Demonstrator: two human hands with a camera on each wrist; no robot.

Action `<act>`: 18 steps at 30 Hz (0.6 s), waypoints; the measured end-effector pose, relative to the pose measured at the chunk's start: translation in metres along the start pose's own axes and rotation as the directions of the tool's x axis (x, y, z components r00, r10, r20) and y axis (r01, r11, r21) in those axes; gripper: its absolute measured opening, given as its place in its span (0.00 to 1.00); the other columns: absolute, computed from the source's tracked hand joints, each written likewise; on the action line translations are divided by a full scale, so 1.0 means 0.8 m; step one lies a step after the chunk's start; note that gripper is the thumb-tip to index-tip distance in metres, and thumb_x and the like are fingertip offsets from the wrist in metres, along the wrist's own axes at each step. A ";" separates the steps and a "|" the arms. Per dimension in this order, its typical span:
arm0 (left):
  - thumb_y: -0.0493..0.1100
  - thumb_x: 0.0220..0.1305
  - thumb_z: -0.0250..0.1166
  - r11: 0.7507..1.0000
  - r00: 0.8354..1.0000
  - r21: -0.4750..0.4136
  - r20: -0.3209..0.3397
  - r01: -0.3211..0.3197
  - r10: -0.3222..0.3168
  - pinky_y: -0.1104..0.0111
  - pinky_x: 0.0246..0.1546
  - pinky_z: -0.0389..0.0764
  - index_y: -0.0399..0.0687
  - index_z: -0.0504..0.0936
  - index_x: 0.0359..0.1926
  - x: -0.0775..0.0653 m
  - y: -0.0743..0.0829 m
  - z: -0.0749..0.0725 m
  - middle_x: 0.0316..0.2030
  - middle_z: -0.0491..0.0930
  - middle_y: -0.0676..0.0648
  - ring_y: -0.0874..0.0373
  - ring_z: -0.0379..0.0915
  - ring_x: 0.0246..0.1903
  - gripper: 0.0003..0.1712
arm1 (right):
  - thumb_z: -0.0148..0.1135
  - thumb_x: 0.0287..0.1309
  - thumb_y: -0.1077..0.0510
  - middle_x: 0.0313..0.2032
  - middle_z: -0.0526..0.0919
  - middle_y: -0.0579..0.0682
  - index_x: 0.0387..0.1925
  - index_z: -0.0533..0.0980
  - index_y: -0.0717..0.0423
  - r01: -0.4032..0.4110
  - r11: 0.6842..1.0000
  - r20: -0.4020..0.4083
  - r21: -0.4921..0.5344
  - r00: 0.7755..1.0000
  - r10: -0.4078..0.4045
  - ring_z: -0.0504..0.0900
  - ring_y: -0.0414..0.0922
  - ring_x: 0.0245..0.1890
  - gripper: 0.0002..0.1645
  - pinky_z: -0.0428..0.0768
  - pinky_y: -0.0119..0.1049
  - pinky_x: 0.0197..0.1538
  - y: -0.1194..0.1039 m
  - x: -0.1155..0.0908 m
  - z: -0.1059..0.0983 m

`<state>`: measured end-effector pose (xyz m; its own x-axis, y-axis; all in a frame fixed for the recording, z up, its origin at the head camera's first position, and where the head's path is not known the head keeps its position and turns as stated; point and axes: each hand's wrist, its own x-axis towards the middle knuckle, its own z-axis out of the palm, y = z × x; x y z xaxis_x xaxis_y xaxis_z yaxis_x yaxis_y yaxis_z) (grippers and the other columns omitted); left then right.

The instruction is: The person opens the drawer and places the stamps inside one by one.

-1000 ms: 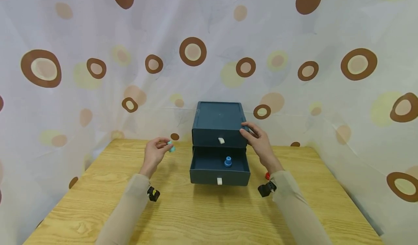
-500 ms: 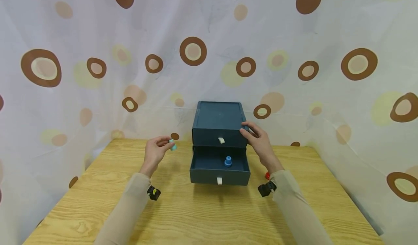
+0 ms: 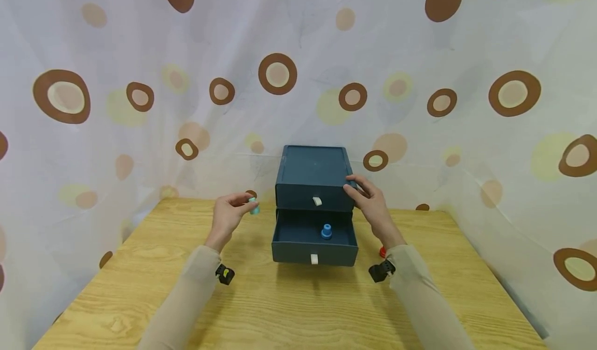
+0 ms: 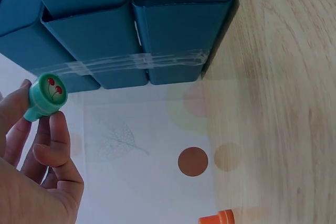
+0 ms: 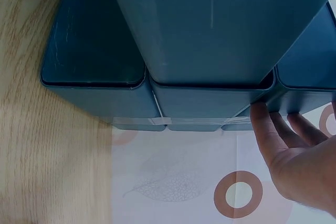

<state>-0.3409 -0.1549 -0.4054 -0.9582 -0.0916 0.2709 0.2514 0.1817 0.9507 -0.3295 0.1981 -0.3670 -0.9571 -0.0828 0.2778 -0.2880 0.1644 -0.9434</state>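
My left hand (image 3: 228,216) pinches a small turquoise toy stamp (image 4: 48,94) between thumb and fingertips, left of the dark blue drawer cabinet (image 3: 312,164). In the left wrist view two red cherries show on the stamp's round end. A drawer (image 3: 298,253) under the top one is pulled out, and a blue stamp (image 3: 326,232) stands upright inside it. Against the cabinet's upper right side rest the fingers of my right hand (image 3: 373,209), fairly straight, with the thumb near the front corner. The right wrist view shows these fingers (image 5: 268,135) touching the side wall.
A red object (image 3: 383,252) lies on the wooden table (image 3: 289,308) right of the cabinet, partly behind my right wrist. An orange piece (image 4: 219,217) shows at the bottom of the left wrist view. A spotted curtain (image 3: 298,39) hangs behind the table.
My left hand has moved a little to the right with the turquoise stamp, closer to the cabinet. My right hand, the pulled-out drawer and the blue stamp stay as they were.
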 end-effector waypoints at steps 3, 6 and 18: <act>0.43 0.56 0.74 1.000 1.000 -0.013 -0.005 -0.024 0.024 0.66 0.42 0.80 0.40 0.87 0.43 0.000 0.005 0.004 0.45 0.85 0.41 0.58 0.78 0.41 0.15 | 0.58 0.68 0.44 0.74 0.57 0.49 0.66 0.68 0.52 0.002 1.000 -0.003 -0.001 1.000 -0.002 0.58 0.55 0.74 0.31 0.66 0.59 0.68 0.000 0.000 0.000; 0.42 0.55 0.75 0.999 0.999 -0.025 -0.010 -0.043 0.043 0.69 0.40 0.81 0.42 0.88 0.42 -0.001 0.008 0.008 0.45 0.85 0.42 0.60 0.79 0.40 0.14 | 0.58 0.68 0.44 0.74 0.57 0.49 0.66 0.68 0.52 0.004 1.000 -0.004 -0.004 1.000 -0.004 0.58 0.55 0.74 0.30 0.66 0.60 0.67 0.000 0.001 0.000; 0.41 0.57 0.74 0.996 0.996 -0.036 0.035 -0.083 0.084 0.72 0.35 0.77 0.39 0.87 0.44 -0.011 0.031 0.032 0.41 0.85 0.39 0.60 0.76 0.34 0.14 | 0.59 0.67 0.42 0.75 0.56 0.49 0.66 0.68 0.51 -0.003 1.000 -0.010 -0.012 1.000 0.003 0.57 0.57 0.74 0.31 0.65 0.61 0.67 0.003 0.003 -0.001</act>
<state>-0.3294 -0.1249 -0.3883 -0.9379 -0.0412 0.3445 0.3348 0.1532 0.9298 -0.3325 0.1991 -0.3681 -0.9582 -0.0729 0.2766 -0.2853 0.1767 -0.9420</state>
